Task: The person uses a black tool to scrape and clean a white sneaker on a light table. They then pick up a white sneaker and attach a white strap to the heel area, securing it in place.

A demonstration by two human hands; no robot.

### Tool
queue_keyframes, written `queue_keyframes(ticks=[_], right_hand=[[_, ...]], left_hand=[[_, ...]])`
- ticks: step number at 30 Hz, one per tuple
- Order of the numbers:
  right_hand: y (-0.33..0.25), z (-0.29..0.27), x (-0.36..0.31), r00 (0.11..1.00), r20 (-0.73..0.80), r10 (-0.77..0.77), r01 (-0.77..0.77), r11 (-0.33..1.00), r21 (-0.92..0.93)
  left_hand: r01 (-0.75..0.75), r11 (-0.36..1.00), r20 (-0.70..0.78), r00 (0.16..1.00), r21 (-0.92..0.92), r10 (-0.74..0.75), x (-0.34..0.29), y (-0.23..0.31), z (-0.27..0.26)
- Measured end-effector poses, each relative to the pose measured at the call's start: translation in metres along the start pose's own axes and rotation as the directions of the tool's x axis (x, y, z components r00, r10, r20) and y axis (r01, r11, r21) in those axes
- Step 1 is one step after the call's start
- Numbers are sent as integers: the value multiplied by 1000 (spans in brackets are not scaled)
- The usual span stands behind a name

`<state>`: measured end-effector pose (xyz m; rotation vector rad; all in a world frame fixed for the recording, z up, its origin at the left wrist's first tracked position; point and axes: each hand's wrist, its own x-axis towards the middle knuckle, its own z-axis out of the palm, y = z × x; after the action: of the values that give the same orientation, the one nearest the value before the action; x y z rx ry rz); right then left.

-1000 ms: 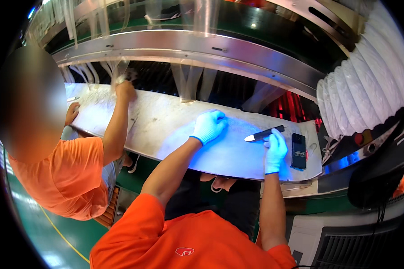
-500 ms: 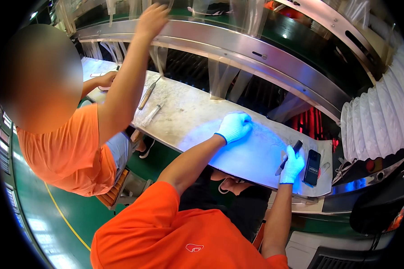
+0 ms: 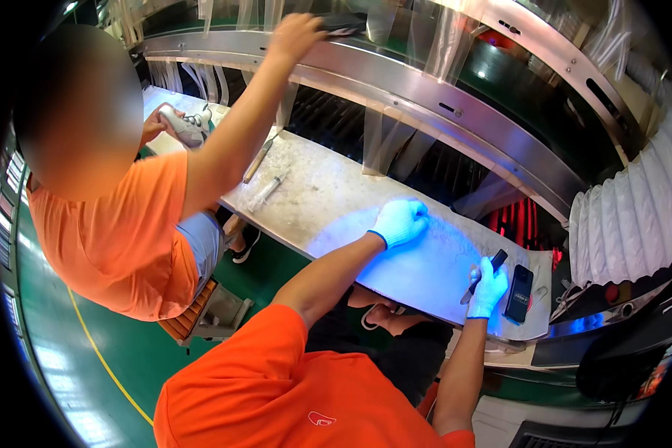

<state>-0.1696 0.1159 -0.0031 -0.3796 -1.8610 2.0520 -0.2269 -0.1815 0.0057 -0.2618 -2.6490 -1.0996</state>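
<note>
My left hand (image 3: 401, 222), in a white knitted glove, rests on the pale worktop (image 3: 328, 168) with its fingers curled in; whether anything is inside them is hidden. A blue-violet glow lights both gloves and the worktop around them. My right hand (image 3: 489, 287), gloved too, is closed around a black-handled tool (image 3: 499, 258) whose thin end pokes out toward the left. Just right of that hand lies a black phone (image 3: 520, 295).
A syringe (image 3: 266, 193) and a wooden-handled tool (image 3: 258, 160) lie on the worktop's left part. At the left, a co-worker (image 3: 119, 231) holds a pale shoe (image 3: 190, 128) and reaches up beside a dark shoe (image 3: 343, 27). A metal rail (image 3: 396, 89) and white duct (image 3: 627, 216) border the worktop.
The co-worker's raised hand has moved right to the dark shoe, and the pale shoe has come into sight. My hands keep nearly the same places; the tool in my right hand has tilted slightly.
</note>
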Motion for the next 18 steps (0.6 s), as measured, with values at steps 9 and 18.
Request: queue_keyframes(ticks=[9, 18], right_hand=[[-73, 54, -20, 885, -265, -382, 385, 922, -42], [24, 33, 18, 989, 47, -142, 146, 984, -104]], left_hand=[[2, 1000, -75, 997, -28, -4, -3, -11, 7], [0, 999, -51, 999, -42, -2, 5, -2, 4]])
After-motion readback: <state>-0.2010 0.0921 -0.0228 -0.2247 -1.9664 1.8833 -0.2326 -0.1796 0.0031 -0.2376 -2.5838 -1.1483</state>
